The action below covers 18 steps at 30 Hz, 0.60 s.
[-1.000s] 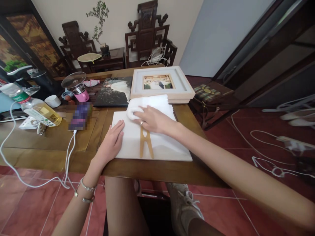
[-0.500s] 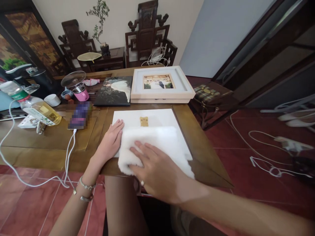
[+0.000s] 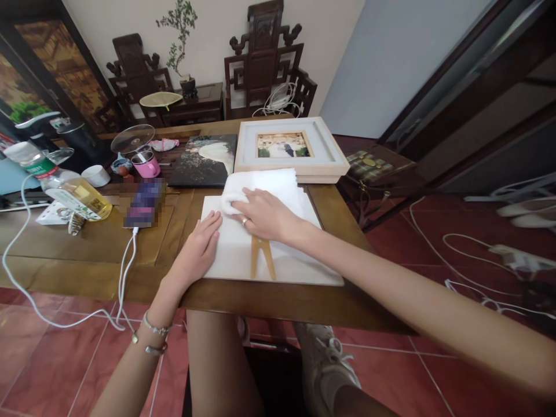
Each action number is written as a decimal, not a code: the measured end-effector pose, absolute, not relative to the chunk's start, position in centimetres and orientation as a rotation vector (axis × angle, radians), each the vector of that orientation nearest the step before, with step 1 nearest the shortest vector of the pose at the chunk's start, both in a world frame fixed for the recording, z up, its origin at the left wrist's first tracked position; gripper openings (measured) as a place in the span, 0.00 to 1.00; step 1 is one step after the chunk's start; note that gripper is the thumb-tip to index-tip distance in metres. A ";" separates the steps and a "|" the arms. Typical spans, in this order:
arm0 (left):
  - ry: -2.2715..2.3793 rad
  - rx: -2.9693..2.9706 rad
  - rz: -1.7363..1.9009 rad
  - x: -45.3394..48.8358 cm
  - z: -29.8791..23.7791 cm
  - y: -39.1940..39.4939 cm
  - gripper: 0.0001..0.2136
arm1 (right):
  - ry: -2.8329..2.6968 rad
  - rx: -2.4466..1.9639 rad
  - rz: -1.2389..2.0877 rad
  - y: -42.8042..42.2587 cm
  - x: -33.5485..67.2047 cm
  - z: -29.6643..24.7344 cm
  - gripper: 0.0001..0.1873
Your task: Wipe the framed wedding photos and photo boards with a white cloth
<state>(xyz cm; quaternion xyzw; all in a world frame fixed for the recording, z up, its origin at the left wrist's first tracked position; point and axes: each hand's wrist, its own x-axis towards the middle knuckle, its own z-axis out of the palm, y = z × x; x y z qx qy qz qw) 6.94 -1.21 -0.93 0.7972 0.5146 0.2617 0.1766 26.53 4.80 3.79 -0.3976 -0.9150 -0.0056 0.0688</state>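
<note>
A white board [image 3: 232, 255] lies flat at the table's near edge, with a gold-coloured forked stand [image 3: 262, 258] on its face, like the back of a picture frame. My left hand [image 3: 197, 249] rests flat over the board's left edge, fingers stretched out and holding nothing. On the far part of the board, my right hand [image 3: 269, 214] presses down a folded white towel [image 3: 269, 178], gripping its near left fold. The towel reaches past the board's far edge and touches or nearly touches the pale wooden frame. My right hand hides the top of the stand.
Beyond the board are a pale wooden picture frame [image 3: 330, 165] and a dark photo panel [image 3: 204, 162]. To the left stand a phone [image 3: 145, 202] on a white cable, a bottle of yellow liquid [image 3: 80, 197], and a pink mug [image 3: 146, 165]. The wooden table [image 3: 278, 304] ends near my knees.
My right hand has pushed the towel away from me, from the board's near half to its far edge, uncovering the forked stand. My left hand stays on the board's left edge.
</note>
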 end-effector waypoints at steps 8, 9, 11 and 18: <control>1.445 2.244 0.676 6.9 -0.6 -1.3 0.22 | -2.893 -0.929 -0.052 -5.0 26.9 3.8 0.19; 1.443 2.245 0.683 6.9 -0.7 -1.2 0.22 | -2.896 -0.867 -0.041 -6.4 26.9 3.9 0.18; 1.439 2.243 0.708 6.8 -0.8 -1.2 0.22 | -2.879 -0.776 -0.005 -8.7 27.0 4.2 0.16; 1.448 2.235 0.689 6.9 -0.8 -1.2 0.22 | -2.824 -1.015 0.061 -5.7 27.3 3.9 0.19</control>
